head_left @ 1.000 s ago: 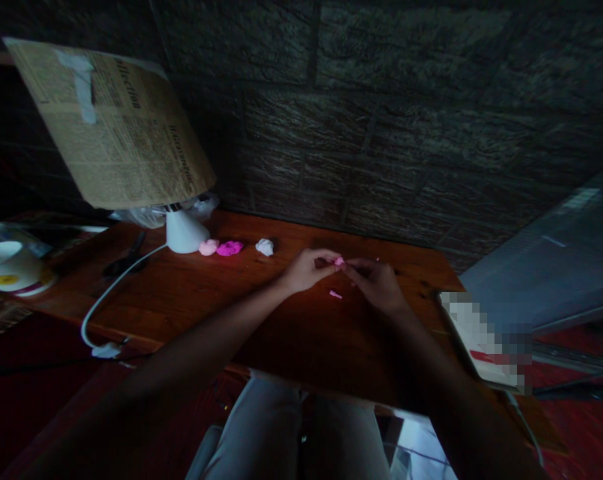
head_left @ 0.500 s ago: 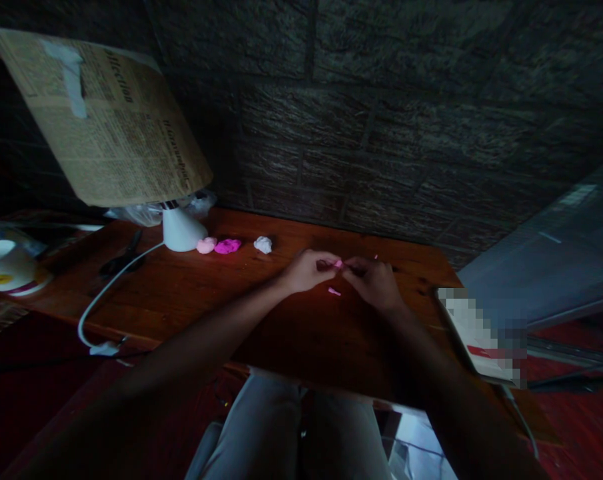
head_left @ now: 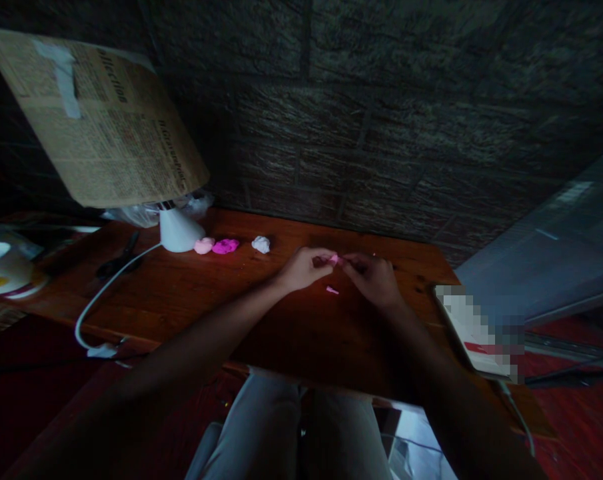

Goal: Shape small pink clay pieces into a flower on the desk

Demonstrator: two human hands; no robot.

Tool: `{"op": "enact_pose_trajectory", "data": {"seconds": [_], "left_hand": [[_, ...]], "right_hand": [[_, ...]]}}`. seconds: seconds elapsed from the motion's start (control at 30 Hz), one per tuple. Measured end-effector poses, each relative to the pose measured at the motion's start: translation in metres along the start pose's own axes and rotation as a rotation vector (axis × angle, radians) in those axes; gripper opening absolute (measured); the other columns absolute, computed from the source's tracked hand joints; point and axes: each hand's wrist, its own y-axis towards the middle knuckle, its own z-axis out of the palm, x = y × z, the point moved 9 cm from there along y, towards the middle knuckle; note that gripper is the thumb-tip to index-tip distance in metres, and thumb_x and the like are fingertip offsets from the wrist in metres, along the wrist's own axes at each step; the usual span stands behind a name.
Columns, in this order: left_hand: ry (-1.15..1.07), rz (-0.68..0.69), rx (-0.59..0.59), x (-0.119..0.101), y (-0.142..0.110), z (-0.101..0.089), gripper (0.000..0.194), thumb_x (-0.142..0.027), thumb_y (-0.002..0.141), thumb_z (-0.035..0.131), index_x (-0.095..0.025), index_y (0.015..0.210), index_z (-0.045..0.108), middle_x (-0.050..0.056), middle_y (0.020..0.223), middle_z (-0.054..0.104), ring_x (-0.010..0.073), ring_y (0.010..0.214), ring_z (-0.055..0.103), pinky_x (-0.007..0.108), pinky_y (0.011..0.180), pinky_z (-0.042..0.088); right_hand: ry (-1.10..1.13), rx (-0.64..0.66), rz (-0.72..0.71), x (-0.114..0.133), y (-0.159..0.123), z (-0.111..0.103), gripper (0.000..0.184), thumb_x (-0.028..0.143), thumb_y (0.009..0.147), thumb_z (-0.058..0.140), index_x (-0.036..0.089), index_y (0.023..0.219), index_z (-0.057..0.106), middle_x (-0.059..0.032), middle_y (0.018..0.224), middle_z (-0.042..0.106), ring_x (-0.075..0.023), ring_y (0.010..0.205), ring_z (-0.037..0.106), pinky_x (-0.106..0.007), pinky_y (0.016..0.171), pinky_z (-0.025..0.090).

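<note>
Between my fingertips is a small piece of pink modelling clay [head_left: 335, 259], held above the wooden table. My left hand [head_left: 306, 268] pinches it from the left, thumb and forefinger closed. From the other side my right hand [head_left: 374, 277] pinches it too, its fingers curled. On the table just below lies another thin pink clay piece [head_left: 332, 290], touched by neither hand. Off to the left sit a white clay lump [head_left: 260, 245], a bright magenta clay lump [head_left: 226, 247] and a pale pink clay lump [head_left: 204, 245]. The last two touch each other.
A lamp with a newsprint shade [head_left: 116, 127] and white base stands at the left, its cord [head_left: 84, 313] running over the front edge. Scissors [head_left: 118, 261] and a white cup [head_left: 1, 267] lie further left. A blurred flat object [head_left: 474, 330] rests at the right edge; a brick wall [head_left: 331, 120] rises behind.
Both hands stay together on the pink clay, with only a slight shift of the fingers. The whole view has moved a little; the lumps lie as before.
</note>
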Motion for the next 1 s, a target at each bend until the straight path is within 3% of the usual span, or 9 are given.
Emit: {"op": "enact_pose_trajectory", "data": {"seconds": [0.37,0.63,1.0], "left_hand": [[0.196,0.039,0.005,-0.006,-0.001,0.002,0.018,-0.017,0.079,0.065,-0.014,0.096,0.069,0.002,0.08,0.07,0.0111,0.067,0.061,0.021,0.063,0.047],[0.257,0.104,0.062,-0.014,0.0,0.005,0.004,-0.018,0.08,0.062,-0.015,0.083,0.064,0.001,0.079,0.064,0.0122,0.071,0.058,0.023,0.065,0.045],[0.047,0.079,0.045,-0.009,0.004,0.004,0.009,-0.015,0.081,0.059,-0.014,0.089,0.063,0.004,0.085,0.066,0.0117,0.075,0.06,0.021,0.066,0.047]], "right_hand": [[-0.057,0.106,-0.057,0.002,0.001,0.014,0.022,0.028,0.091,0.054,0.025,0.092,0.076,-0.0042,0.086,0.079,-0.0198,0.069,0.073,-0.03,0.07,0.053],[-0.078,0.078,-0.152,0.008,0.002,0.017,0.013,0.021,0.086,0.055,0.02,0.084,0.068,-0.0049,0.078,0.074,-0.0169,0.067,0.066,-0.027,0.066,0.048],[0.254,0.065,0.07,-0.009,0.002,0.021,0.02,0.031,0.089,0.052,0.018,0.089,0.067,-0.0048,0.078,0.072,-0.0153,0.058,0.065,-0.028,0.06,0.05]]}}
